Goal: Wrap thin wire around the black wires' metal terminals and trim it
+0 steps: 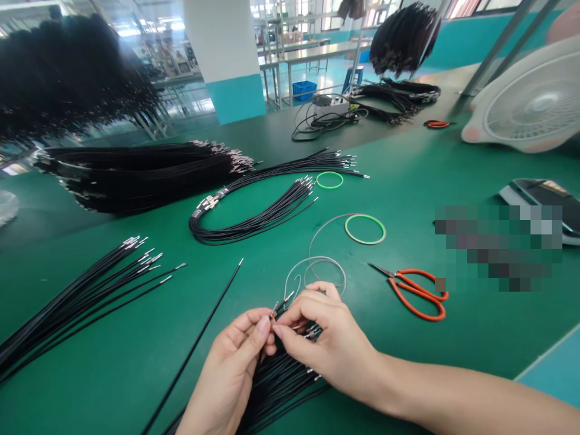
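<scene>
Between its thumb and fingers, my left hand (240, 350) pinches a black cable close to the cable's end, where a small copper-coloured bit shows. My right hand (333, 338) is closed at that same end, thumb and forefinger together; what sits between those fingertips is too small to make out. Under both hands lies a bundle of black cables (281, 386) with metal tips. A thin grey wire (310, 241) curls from a green ring (365, 229) to behind my right fingers. One single black cable (203, 332) lies left of my left hand.
Orange-handled scissors (419, 293) lie to the right. More cable bundles rest at left (81, 296), in the middle (244, 232) and at the back left (149, 175). A second green ring (330, 180), a power box (330, 106) and a white fan (534, 103) stand farther back.
</scene>
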`<state>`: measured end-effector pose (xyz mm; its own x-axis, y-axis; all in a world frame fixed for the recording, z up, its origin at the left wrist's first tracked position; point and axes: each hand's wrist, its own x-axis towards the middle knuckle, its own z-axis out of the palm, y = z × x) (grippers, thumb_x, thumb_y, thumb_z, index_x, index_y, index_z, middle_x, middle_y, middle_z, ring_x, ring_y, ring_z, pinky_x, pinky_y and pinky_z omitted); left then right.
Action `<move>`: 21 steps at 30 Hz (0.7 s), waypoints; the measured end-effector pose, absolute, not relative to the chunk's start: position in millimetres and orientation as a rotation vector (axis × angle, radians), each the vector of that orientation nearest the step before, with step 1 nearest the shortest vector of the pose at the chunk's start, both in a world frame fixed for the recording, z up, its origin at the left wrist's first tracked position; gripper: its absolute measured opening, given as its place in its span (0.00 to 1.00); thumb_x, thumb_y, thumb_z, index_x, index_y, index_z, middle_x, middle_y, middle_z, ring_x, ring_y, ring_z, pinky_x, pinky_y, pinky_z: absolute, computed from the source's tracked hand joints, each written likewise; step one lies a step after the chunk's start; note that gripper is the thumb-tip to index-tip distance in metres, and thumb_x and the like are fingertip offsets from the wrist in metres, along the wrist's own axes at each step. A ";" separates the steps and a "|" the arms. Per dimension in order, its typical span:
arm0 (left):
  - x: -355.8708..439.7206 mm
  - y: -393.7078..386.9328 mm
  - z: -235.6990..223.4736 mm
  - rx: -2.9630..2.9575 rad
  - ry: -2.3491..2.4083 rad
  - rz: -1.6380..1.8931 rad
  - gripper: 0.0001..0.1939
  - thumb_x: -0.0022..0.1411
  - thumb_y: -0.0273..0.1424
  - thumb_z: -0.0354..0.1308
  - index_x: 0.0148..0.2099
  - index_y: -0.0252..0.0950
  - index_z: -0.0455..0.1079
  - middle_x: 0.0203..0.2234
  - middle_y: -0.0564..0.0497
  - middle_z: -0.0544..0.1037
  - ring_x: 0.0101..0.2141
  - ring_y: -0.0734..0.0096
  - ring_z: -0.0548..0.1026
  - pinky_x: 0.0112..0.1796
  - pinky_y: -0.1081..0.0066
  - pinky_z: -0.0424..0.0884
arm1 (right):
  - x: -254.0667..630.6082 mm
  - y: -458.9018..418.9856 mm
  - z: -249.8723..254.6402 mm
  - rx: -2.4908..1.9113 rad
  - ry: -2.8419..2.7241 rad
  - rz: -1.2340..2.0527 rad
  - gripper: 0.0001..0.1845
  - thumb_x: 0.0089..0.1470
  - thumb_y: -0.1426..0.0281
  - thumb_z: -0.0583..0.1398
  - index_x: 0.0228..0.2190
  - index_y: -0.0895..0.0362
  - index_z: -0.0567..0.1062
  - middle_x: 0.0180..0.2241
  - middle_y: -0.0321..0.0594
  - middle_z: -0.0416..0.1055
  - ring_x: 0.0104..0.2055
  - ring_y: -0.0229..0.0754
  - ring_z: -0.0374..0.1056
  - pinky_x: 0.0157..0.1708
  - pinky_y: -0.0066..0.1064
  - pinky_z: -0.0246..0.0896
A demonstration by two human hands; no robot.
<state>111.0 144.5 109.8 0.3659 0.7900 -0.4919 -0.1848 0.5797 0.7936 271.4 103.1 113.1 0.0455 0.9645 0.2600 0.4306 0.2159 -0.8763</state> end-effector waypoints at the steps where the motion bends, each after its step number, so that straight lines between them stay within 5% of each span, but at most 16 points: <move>1: 110.8 145.3 109.4 0.709 1.007 0.694 0.05 0.57 0.30 0.66 0.38 0.36 0.78 0.28 0.55 0.75 0.27 0.81 0.69 0.34 0.82 0.71 | 270.4 103.1 112.5 -1.363 -1.540 0.697 0.08 0.56 0.73 0.61 0.25 0.54 0.74 0.26 0.31 0.76 0.30 0.36 0.70 0.49 0.39 0.51; 21: 110.1 145.2 111.8 0.729 1.034 0.703 0.05 0.58 0.32 0.65 0.36 0.35 0.78 0.25 0.55 0.74 0.24 0.82 0.68 0.28 0.85 0.69 | 269.9 103.4 113.9 -1.373 -1.496 0.720 0.08 0.55 0.75 0.61 0.25 0.56 0.74 0.24 0.29 0.74 0.30 0.35 0.66 0.48 0.36 0.50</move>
